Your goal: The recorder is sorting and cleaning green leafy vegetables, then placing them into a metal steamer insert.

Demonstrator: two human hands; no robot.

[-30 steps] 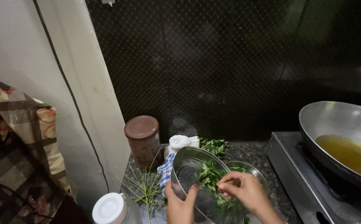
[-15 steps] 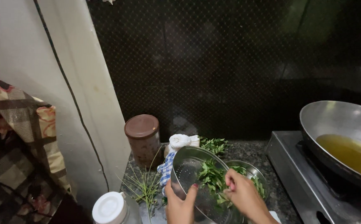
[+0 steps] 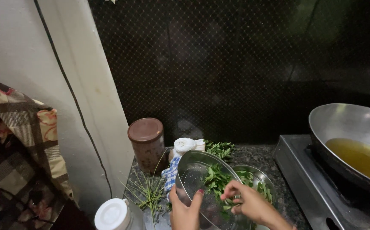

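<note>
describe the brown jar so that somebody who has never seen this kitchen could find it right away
Start at the steel stove on the right and go left along the dark counter, past the strainer tilted in the left hand, to the corner by the white wall. The jar stands upright there, just behind the strainer. It alone is brown, with a flat brown lid; the bottle cap nearer the camera is white.

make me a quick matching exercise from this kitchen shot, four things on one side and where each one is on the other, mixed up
Things:
1. metal strainer
2. wok of oil
3. brown-lidded jar
4. white-capped bottle

Places:
A. on the stove at right
B. bottom edge of the view, left of the hands
C. tilted in the left hand
D. by the wall, behind the grassy stems

Pairs: 1-C, 2-A, 3-D, 4-B
</note>
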